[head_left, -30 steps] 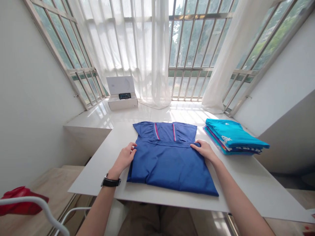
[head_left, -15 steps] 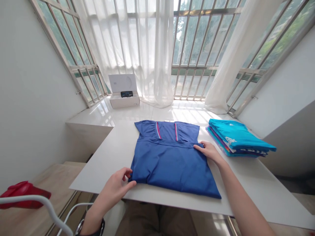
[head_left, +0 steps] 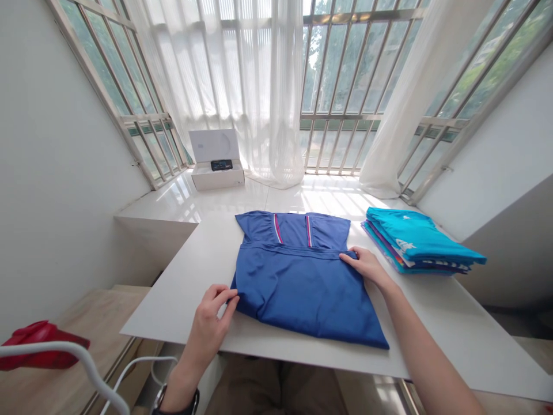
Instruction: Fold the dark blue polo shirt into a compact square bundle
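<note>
A blue garment (head_left: 298,288) lies folded on the white table. Its upper part shows gathered sleeves and two narrow stripes of red and white. At its lower left edge, my left hand (head_left: 212,314) pinches the cloth between thumb and fingers. My right hand (head_left: 365,266) grips the garment's right side near the horizontal seam, thumb on top and the other fingers partly hidden. A watch with a dark strap circles my left wrist.
To the right sits a stack of folded clothes (head_left: 419,239), turquoise on top. An open white box (head_left: 219,177) holding a small black device (head_left: 222,165) stands on the window ledge. At lower left are a red object (head_left: 43,344) and a white curved tube (head_left: 64,347).
My left hand has closed on the garment's lower left edge and drawn that corner up and slightly inward. My right hand stays in place at the seam.
</note>
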Available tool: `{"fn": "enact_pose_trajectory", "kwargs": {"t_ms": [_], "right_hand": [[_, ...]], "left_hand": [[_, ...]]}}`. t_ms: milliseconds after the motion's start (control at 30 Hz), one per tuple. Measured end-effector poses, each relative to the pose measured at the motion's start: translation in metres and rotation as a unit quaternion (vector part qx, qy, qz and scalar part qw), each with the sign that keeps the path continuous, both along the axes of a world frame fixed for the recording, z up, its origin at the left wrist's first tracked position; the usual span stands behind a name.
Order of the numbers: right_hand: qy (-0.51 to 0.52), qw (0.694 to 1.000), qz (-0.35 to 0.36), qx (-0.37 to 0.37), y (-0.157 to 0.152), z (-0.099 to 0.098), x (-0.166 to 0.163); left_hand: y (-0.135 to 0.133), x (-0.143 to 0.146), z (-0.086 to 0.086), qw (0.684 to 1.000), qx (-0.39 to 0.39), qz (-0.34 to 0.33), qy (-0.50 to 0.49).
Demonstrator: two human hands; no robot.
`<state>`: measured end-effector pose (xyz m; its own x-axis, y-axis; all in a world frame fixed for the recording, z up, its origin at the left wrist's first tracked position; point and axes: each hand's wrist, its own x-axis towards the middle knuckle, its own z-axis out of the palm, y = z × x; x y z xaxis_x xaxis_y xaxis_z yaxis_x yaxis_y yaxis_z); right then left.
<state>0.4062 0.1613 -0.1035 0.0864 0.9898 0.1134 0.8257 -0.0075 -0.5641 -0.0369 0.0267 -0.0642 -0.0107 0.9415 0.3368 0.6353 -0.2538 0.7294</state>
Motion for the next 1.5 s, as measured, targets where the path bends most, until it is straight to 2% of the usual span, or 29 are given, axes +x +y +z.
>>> {"fn": "enact_pose_trajectory", "kwargs": {"t_ms": [200, 433, 633, 867, 1067, 1267, 1400, 1500], "right_hand": [[-0.001, 1.000, 0.008, 0.010, 0.000, -0.001, 0.001], [0.007, 1.000, 0.002, 0.015, 0.003, -0.005, 0.004], [0.015, 1.000, 0.014, 0.015, 0.003, -0.006, 0.005], [0.009, 1.000, 0.019, 0.011, 0.002, -0.005, 0.005], [0.010, 1.000, 0.018, 0.011, 0.000, -0.002, 0.002], [0.004, 1.000, 0.017, 0.012, -0.001, -0.001, 0.000], [0.003, 1.000, 0.014, 0.019, 0.001, -0.004, 0.002], [0.011, 1.000, 0.015, 0.018, 0.001, -0.005, 0.002]], "left_hand": [[-0.009, 0.002, 0.006, 0.999, -0.044, 0.002, -0.032], [-0.009, -0.009, -0.007, 0.990, -0.099, 0.050, -0.091], [-0.001, -0.017, -0.017, 0.987, -0.153, 0.013, 0.053], [-0.003, -0.032, -0.012, 0.986, -0.107, -0.027, 0.122], [-0.003, -0.023, -0.008, 0.987, -0.112, -0.083, 0.078], [0.003, -0.015, 0.000, 0.994, -0.063, -0.083, 0.044], [0.005, -0.019, 0.002, 0.986, -0.111, -0.121, 0.036], [0.005, -0.021, 0.002, 0.979, -0.141, -0.128, 0.068]]}}
